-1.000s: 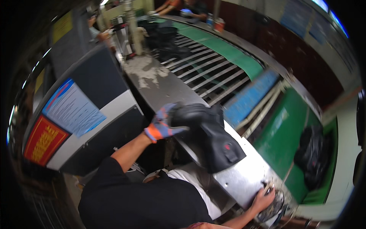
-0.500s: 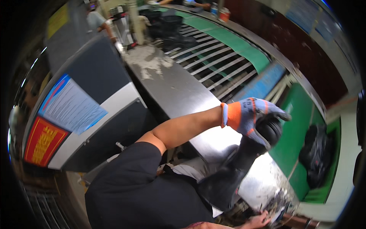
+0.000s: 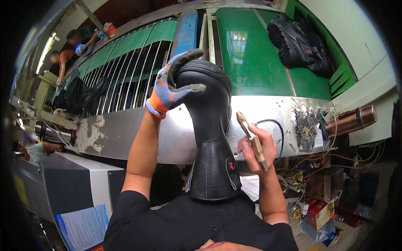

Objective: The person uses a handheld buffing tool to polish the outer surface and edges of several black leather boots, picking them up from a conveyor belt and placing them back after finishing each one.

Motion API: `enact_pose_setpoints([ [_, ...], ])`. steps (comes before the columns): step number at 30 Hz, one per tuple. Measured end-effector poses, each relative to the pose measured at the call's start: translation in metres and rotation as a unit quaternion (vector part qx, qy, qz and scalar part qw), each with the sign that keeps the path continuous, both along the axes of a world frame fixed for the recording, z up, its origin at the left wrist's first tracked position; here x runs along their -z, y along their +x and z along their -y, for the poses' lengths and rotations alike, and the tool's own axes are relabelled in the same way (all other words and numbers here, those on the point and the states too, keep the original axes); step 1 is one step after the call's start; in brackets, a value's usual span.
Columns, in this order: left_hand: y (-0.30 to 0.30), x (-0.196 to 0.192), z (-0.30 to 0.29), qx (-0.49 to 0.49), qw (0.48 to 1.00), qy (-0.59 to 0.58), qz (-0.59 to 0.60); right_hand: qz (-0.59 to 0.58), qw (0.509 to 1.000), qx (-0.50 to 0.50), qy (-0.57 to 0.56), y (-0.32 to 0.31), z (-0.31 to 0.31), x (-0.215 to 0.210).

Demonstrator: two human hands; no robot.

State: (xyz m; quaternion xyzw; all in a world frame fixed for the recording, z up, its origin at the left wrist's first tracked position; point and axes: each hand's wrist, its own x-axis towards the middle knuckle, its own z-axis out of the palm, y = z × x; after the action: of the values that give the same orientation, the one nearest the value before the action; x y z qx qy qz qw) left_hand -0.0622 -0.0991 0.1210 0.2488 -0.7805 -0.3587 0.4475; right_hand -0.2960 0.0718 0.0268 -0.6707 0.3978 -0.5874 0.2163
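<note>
A tall black leather boot [image 3: 208, 125] stretches from above the metal ledge toward my chest, its toe at the far end and its shaft opening against my black shirt. My left hand [image 3: 173, 85], in a grey-blue and orange work glove with dark palm, is closed round the toe and sole. To the right of the boot, my bare right hand [image 3: 259, 150] grips a slim tan and metal hand tool [image 3: 252, 140] with a pointed brownish tip facing up and left. The tool is apart from the boot; its exact kind is unclear. A black cable loops beside it.
Behind the metal ledge [image 3: 163, 142] lie a green conveyor belt [image 3: 238, 54] carrying black boots [image 3: 299, 46] and a rack of metal rollers [image 3: 130, 75]. More black boots [image 3: 83, 94] sit left, near co-workers. A copper-coloured cylinder [image 3: 356, 121] and loose wires are at right.
My view has swung to the right and levelled. The boot is now upright before my chest, still in my left hand. My right hand has risen from the littered ledge, holding the hand tool.
</note>
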Motion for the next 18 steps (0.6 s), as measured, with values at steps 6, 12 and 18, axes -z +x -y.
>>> enact_pose_setpoints([
  [6, -0.005, -0.001, 0.015, -0.002, 0.999, 0.046, -0.006, 0.02, 0.993, -0.014, -0.115, 0.024, 0.077, -0.049],
  [12, 0.014, 0.014, 0.054, 0.021, 0.994, 0.103, -0.04, 0.076, 0.997, 0.0, -0.009, 0.03, 0.087, -0.017],
  [18, 0.025, 0.022, 0.066, 0.012, 0.991, 0.122, -0.059, 0.097, 0.994, 0.008, 0.039, 0.035, 0.071, 0.031],
])
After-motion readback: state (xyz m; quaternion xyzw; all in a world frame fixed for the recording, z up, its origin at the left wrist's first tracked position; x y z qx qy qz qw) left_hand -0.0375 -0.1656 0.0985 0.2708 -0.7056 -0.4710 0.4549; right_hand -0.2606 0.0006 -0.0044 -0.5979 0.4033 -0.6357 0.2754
